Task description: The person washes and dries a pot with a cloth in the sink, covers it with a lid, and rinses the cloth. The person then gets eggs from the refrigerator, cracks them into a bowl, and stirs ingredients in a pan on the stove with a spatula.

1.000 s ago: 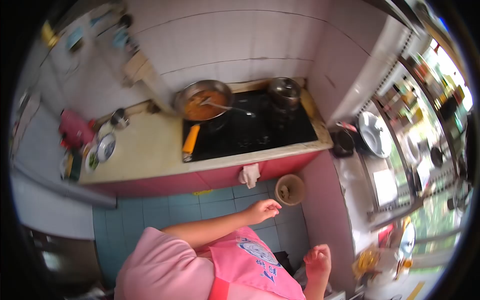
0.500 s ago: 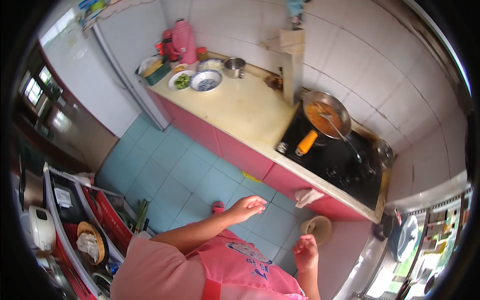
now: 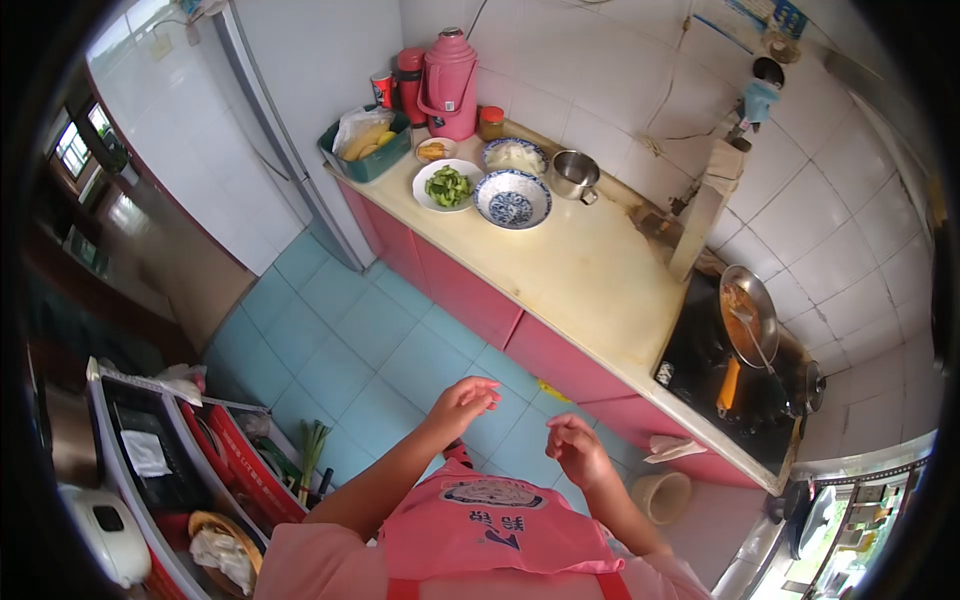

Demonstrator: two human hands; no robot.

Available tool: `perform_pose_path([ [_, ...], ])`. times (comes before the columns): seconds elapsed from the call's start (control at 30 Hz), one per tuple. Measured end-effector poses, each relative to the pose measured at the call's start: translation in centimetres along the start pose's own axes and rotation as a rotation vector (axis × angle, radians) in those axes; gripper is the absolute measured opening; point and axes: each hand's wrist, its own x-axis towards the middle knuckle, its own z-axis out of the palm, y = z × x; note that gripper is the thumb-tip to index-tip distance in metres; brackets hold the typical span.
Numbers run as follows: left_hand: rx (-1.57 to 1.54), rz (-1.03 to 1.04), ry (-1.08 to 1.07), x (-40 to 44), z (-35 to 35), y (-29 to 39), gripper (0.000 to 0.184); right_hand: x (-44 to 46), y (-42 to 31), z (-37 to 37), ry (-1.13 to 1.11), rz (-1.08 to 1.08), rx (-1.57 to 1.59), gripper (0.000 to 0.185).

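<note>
My left hand (image 3: 462, 405) hangs in front of the pink apron (image 3: 500, 520), fingers loosely bent and apart, with nothing in it. To its right, my right hand (image 3: 580, 448) is also raised before the apron, its fingers curled but apart and holding nothing. Both are well short of the counter (image 3: 570, 290). On the counter's far part stand a white plate of cut green vegetables (image 3: 448, 186), an empty blue-patterned bowl (image 3: 512, 200), a bowl of white food (image 3: 515, 156) and a metal cup (image 3: 574, 175). A pan of reddish food (image 3: 745, 312) with a ladle sits on the stove.
A pink thermos (image 3: 450, 85) and a green basket with bananas (image 3: 366, 145) stand by the fridge (image 3: 300, 120). A bin (image 3: 660, 497) is on the floor at the right. At the lower left are a rack (image 3: 180, 470) and a white rice cooker (image 3: 105, 535).
The view has swung left, so the stove now lies at the right and the dishes are nearer the middle. My hands have come closer together.
</note>
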Motion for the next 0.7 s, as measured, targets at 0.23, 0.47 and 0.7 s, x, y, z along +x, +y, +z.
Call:
perform_pose_path([
  [0.23, -0.189, -0.127, 0.229, 2.2, -10.2, 1.0, 0.027, 14.4, -0.2, 5.2, -0.014, 0.192, -0.18, 0.02],
  [0.47, -0.387, -0.136, 0.467, 5.1, -19.6, 0.5, 0.028, 36.0, 3.7, 5.9, -0.171, 0.067, -1.034, 0.059],
  [0.7, -0.495, -0.116, 0.605, 9.7, -25.2, 2.1, 0.031, 57.0, 10.8, 7.3, -0.23, -0.24, -1.498, 0.082],
])
